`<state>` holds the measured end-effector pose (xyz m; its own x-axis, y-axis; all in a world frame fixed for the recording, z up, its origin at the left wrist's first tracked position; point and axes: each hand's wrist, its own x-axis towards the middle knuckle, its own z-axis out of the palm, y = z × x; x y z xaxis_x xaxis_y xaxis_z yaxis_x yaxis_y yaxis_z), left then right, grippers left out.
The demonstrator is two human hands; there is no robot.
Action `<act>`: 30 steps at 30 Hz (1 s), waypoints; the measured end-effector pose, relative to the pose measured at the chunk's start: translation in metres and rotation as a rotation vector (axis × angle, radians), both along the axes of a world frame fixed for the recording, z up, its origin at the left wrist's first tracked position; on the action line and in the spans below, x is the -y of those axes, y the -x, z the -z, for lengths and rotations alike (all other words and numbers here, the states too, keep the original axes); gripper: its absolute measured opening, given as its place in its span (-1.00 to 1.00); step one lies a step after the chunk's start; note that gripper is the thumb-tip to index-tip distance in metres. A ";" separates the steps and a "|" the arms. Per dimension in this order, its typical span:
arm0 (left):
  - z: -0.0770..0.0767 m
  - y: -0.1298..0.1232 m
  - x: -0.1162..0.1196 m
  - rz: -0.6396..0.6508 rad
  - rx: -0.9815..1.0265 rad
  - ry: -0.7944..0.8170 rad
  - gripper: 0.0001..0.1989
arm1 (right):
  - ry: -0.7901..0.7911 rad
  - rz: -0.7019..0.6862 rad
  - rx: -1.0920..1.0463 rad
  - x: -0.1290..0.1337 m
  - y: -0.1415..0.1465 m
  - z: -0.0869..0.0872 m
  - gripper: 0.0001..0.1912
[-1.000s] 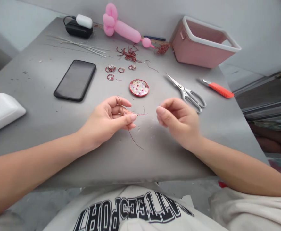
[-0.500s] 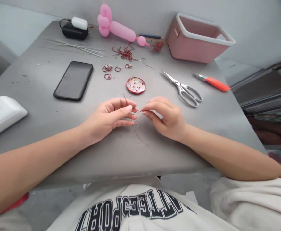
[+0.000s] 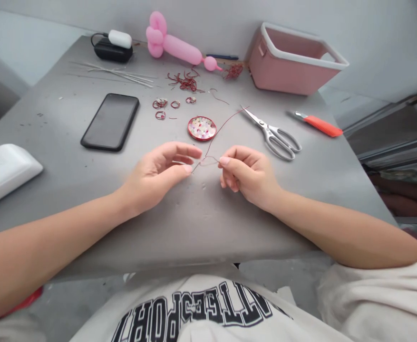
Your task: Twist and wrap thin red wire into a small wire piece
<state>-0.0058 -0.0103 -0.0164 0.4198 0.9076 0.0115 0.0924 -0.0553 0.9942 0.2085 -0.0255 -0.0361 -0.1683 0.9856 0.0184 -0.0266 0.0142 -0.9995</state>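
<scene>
Thumb and index finger of my right hand [image 3: 246, 171] pinch a thin dark-red cord [image 3: 226, 123]. A small loop lies in the cord between my hands, and one long tail reaches up and right toward the scissors [image 3: 274, 135]. My left hand [image 3: 167, 171] is open, thumb and fingers apart. The cord's short end lies beside its thumb tip; whether they touch I cannot tell. Just beyond my hands sits a round red-rimmed dish of small pale and coloured beads [image 3: 201, 128]. Several small red cord rings [image 3: 160, 103], some with beads, lie farther left.
A phone [image 3: 111, 121] and a white case [image 3: 6, 173] lie at left. Red cord scraps [image 3: 186, 81], pale wires [image 3: 122, 73], a pink balloon figure [image 3: 181, 49] and a black box [image 3: 111, 51] are behind. At right are an orange-handled cutter [image 3: 322, 125] and a pink bin [image 3: 286, 69].
My left fingers have come away from the cord and spread. My right hand has turned and moved slightly right. The cord's tail now points up and right, and a loop shows.
</scene>
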 end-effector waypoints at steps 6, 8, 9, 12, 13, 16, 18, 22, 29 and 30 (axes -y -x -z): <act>-0.001 -0.002 0.001 0.097 -0.088 0.076 -0.76 | -0.027 -0.078 0.057 0.005 0.002 -0.003 -0.80; 0.000 -0.003 0.000 0.102 -0.083 0.066 -0.80 | -0.053 -0.111 0.028 0.005 0.002 -0.004 -0.85; 0.001 -0.003 -0.001 0.102 -0.081 0.060 -0.82 | -0.063 -0.139 0.007 0.004 0.003 -0.004 -0.90; 0.000 -0.003 -0.001 0.109 -0.083 0.054 -0.86 | -0.068 -0.243 -0.005 0.004 0.002 -0.006 -0.92; -0.001 -0.002 -0.001 0.117 -0.083 0.059 -0.87 | -0.067 -0.272 0.009 0.003 0.002 -0.006 -0.91; -0.003 -0.001 0.001 0.160 -0.080 0.109 -0.86 | -0.075 -0.313 0.028 0.002 0.002 -0.006 -0.87; -0.005 -0.001 0.002 0.187 -0.069 0.172 -0.86 | -0.063 -0.337 0.011 0.001 0.001 -0.006 -0.87; -0.009 -0.001 0.004 0.223 -0.016 0.299 -0.87 | -0.079 -0.395 0.008 0.000 0.000 -0.005 -0.86; -0.009 -0.002 0.006 0.263 0.078 0.350 -0.89 | -0.092 -0.421 0.013 0.004 0.002 -0.009 -0.84; -0.008 -0.002 0.006 0.263 0.083 0.343 -0.89 | -0.064 -0.421 0.004 0.005 0.002 -0.010 -0.84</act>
